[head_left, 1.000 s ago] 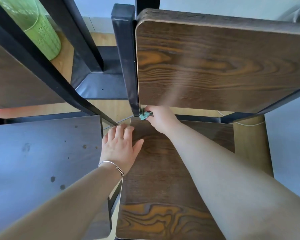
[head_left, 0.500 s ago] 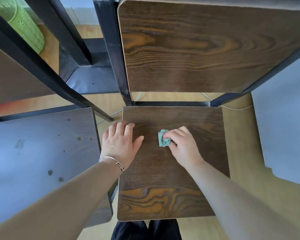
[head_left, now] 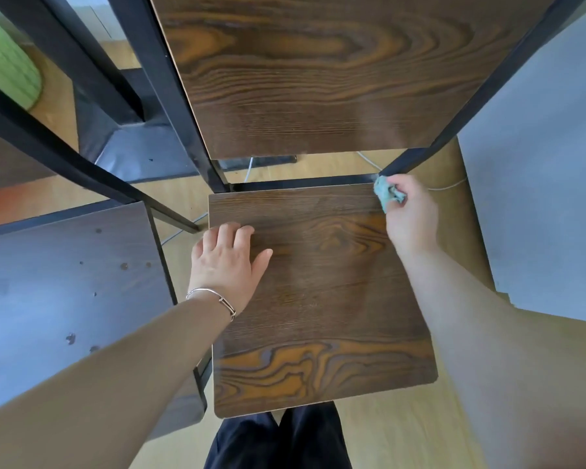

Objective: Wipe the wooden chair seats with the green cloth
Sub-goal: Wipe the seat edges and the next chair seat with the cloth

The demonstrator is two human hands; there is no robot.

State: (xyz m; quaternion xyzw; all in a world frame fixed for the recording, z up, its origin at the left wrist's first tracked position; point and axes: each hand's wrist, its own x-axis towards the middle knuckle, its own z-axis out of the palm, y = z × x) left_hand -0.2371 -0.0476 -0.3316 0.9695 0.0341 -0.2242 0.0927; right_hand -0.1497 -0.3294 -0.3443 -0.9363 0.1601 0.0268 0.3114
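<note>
Left fingers: straight and close together, flat on the seat near its left edge, thumb spread. They hold nothing and only steady the chair.
Right fingers: curled tight round the cloth, which is bunched into a small wad.
Cloth: at the seat's far right corner, touching the spot where the black frame meets the wood.
Seat: I see no crumbs or marks on the grain. I judge the flat part mostly wiped, with this back corner and maybe the edges left, though sight alone can't confirm that.
Next seat: just beside the first, on my left, dotted with dark spots and smudges. I reckon it is not yet wiped, so at least one whole seat remains.
Backrest: upright beyond the seat, and not part of my job.
Further off: the wooden floor, a thin cable, and a green perforated thing at far left.
</note>
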